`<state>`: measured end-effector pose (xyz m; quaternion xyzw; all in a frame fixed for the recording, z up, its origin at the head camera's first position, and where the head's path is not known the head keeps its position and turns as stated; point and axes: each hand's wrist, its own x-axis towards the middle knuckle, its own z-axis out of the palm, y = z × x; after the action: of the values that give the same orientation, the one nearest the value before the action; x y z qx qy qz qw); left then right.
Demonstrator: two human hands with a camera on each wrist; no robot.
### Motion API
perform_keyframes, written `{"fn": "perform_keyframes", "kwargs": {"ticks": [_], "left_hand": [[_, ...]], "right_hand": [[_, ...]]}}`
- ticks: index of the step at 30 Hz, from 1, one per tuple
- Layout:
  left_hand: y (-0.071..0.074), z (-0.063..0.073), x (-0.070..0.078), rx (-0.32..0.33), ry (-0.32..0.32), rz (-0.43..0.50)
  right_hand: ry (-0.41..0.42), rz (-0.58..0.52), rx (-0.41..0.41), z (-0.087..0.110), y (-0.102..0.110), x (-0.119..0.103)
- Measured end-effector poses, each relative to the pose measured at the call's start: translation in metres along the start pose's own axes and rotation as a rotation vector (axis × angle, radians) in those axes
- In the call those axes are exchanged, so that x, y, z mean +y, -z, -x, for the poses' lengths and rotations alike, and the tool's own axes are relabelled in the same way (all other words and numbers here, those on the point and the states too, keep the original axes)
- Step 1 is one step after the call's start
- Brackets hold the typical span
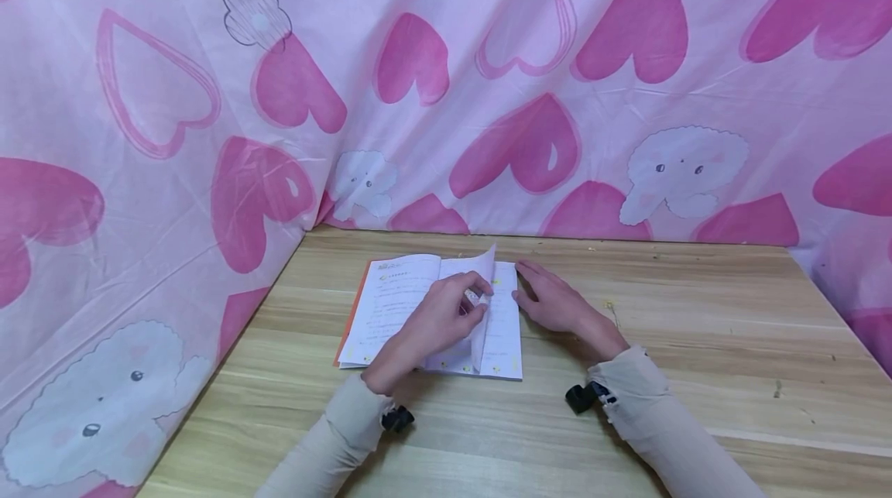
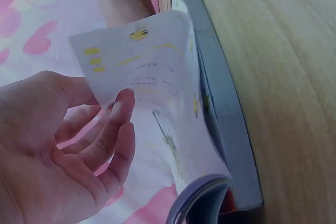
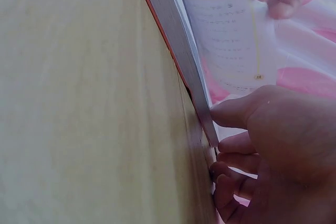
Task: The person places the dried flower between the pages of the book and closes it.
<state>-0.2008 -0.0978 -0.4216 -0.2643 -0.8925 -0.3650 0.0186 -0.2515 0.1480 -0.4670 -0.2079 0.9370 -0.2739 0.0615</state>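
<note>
An open book with white printed pages and an orange cover edge lies on the table. My left hand pinches one page between thumb and fingers, and that page stands lifted and curved above the rest. At the book's right edge rests my right hand. In the right wrist view the right thumb touches the edge of the page stack, and the other fingers lie loosely bent by the book's corner. The left wrist view shows yellow marks and small print on the lifted page.
The wooden table reaches out around the book, with a few small specks on it. A pink curtain with hearts and white animal figures hangs behind and to the left. Black devices are strapped at both wrists.
</note>
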Motion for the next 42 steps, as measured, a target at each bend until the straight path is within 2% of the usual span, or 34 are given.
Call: {"fn": "perform_keyframes", "kwargs": {"ticks": [4,10,17,27,34,42], "left_hand": [[0.004,0.001,0.000,0.002,-0.001,0.011],[0.009,0.000,0.001,0.042,0.002,0.034],[0.013,-0.002,0.002,0.123,-0.025,0.044],[0.024,-0.003,0.000,0.215,-0.014,0.051],[0.032,-0.004,-0.004,0.253,0.010,0.074],[0.038,-0.005,-0.009,0.264,0.024,0.135]], "right_hand": [[-0.003,-0.010,-0.001,0.001,0.000,0.001],[-0.005,-0.022,0.000,0.002,0.000,0.001],[-0.005,-0.014,0.003,0.001,0.001,0.000],[-0.003,-0.033,0.012,0.000,0.001,0.000],[-0.007,-0.025,0.011,-0.001,0.000,0.001],[0.003,-0.036,0.017,0.000,-0.001,0.001]]}}
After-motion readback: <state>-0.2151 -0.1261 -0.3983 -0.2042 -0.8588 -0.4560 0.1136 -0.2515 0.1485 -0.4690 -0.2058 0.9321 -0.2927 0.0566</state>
